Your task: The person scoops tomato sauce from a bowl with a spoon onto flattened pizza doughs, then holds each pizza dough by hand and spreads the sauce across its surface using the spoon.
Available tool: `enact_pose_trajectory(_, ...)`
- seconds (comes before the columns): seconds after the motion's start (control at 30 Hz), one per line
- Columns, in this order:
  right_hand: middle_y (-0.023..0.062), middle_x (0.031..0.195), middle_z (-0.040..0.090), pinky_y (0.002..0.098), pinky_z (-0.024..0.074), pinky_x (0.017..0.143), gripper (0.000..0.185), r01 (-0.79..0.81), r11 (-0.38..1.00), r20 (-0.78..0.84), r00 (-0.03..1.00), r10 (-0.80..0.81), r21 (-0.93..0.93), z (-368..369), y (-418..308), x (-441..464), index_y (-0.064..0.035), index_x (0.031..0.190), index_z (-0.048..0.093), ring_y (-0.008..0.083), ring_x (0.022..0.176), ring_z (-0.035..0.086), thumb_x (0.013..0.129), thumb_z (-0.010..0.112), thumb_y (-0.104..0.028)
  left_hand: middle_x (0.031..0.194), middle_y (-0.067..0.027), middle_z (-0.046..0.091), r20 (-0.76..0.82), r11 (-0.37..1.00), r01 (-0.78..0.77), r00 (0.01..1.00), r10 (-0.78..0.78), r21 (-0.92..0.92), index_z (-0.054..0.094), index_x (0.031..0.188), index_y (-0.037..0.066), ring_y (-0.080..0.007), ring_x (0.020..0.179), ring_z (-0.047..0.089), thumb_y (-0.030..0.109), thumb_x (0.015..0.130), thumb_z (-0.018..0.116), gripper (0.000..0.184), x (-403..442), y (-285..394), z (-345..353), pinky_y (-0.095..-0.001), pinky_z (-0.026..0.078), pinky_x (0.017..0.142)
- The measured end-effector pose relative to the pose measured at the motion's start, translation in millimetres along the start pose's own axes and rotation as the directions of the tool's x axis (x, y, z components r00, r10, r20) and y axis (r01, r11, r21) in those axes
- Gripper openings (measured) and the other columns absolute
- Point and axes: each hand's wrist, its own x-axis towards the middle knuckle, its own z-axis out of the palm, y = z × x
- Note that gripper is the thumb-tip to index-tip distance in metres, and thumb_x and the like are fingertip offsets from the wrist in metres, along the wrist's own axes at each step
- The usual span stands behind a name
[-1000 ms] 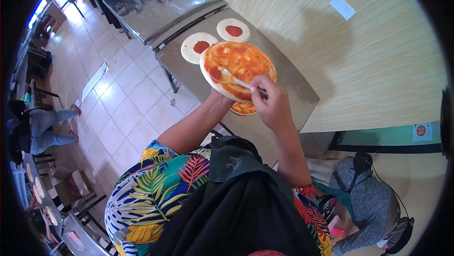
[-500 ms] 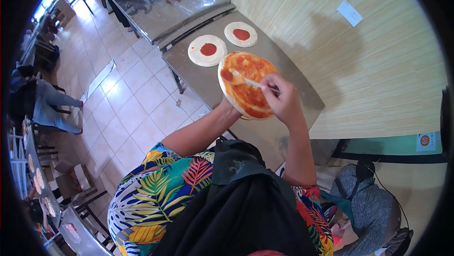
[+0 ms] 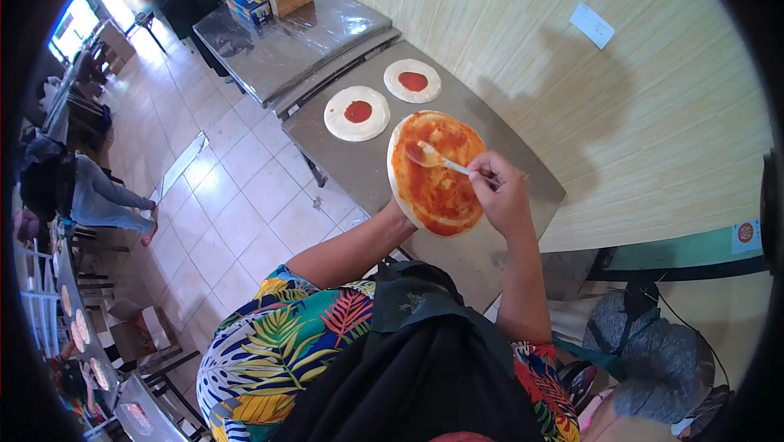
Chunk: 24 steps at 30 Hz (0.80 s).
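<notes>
- Pizza [image 3: 437,189]: a round dough base is lying on the left hand, raised above the near bench [image 3: 359,164]; its sauced face is turning up towards the viewer, and a pale rim is showing along its left edge.
- Left hand [image 3: 398,218]: it is supporting the pizza from beneath, at the lower left edge; the pizza is hiding the fingers, so whether they are spreading or closing cannot be told.
- Right hand [image 3: 501,186]: it is pinching the handle of a spoon [image 3: 455,167] between thumb and fingers, just beside the right edge of the pizza.
- Spoon: its handle is pointing from the right hand inward across the pizza, and its bowl is lying over the upper left part of the red sauce.
- Dough rounds: two are lying flat on the near bench beyond the pizza, a left one [image 3: 359,131] and a farther one [image 3: 408,96], each carrying a red patch near its middle; both are sitting apart from either hand.
- Farther bench [image 3: 294,50]: a shiny clear covering is spreading over its top, and a blue-and-yellow carton [image 3: 249,5] is standing beside a wooden box [image 3: 298,0].
- Wall [image 3: 506,26]: two white papers are hanging on it, to the right of the benches.
</notes>
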Motion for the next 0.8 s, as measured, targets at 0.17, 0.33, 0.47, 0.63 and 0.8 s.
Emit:
enact_pose_trajectory(0.17,0.0014,0.067,0.053,0.0227,0.0406,0.057,0.001,0.143,0.989,-0.094,0.986,-0.138,0.046,9.2,-16.6,14.5,0.0009,0.088,0.054,0.0046,0.063,0.049,0.087,0.055,0.000,0.132,-0.0098,0.051,0.000,0.995,-0.057,0.998,0.057,0.088,0.044,0.132,0.011,-0.0241,0.117,0.054,0.035,0.098,0.043,0.041,4.1,-12.9,7.7,-0.0414,0.046,0.100)
enact_pose_trajectory(0.33,0.0025,0.066,0.052,0.0235,0.0401,0.056,0.001,0.050,0.983,-0.152,0.985,-0.077,-0.174,-6.6,-35.3,7.2,0.0010,0.088,0.054,0.0046,0.062,0.047,0.087,0.053,0.002,0.132,-0.0087,0.051,-0.036,0.997,-0.002,0.999,0.005,0.079,0.042,0.135,0.011,-0.0235,0.117,0.055,0.037,0.098,0.044,0.045,-9.1,-10.7,3.6,-0.0393,0.046,0.100)
enact_pose_trajectory(0.47,0.0042,0.067,0.053,0.0252,0.0413,0.055,0.002,0.159,0.987,-0.148,0.976,-0.158,-0.006,9.8,-38.7,8.5,0.0013,0.090,0.054,0.0065,0.061,0.049,0.089,0.053,0.000,0.134,-0.0083,0.050,0.043,0.995,-0.003,0.999,-0.001,0.095,0.040,0.136,0.011,-0.0233,0.119,0.053,0.037,0.098,0.043,0.046,-2.5,-8.5,-20.3,-0.0399,0.045,0.101)
enact_pose_trajectory(0.63,0.0132,0.067,0.058,0.0312,0.0464,0.055,0.006,0.125,0.982,-0.326,0.931,-0.166,-0.145,4.4,-8.3,26.8,-0.0020,0.092,0.055,0.0216,0.059,0.062,0.086,0.056,-0.003,0.138,-0.0089,0.045,0.009,0.994,-0.090,0.996,0.090,0.059,0.035,0.140,0.013,-0.0244,0.122,0.050,0.037,0.098,0.044,0.050,0.7,-10.6,-9.4,-0.0403,0.043,0.102)
enact_pose_trajectory(0.8,0.0007,0.068,0.053,0.0234,0.0406,0.057,0.002,0.032,0.999,-0.289,0.957,-0.030,0.002,4.3,-10.3,3.7,0.0003,0.090,0.054,0.0048,0.062,0.047,0.088,0.055,-0.001,0.139,-0.0108,0.044,0.145,0.998,-0.058,0.988,0.054,0.021,0.034,0.141,0.012,-0.0261,0.123,0.049,0.038,0.097,0.045,0.052,1.8,-0.6,-11.2,-0.0414,0.044,0.102)
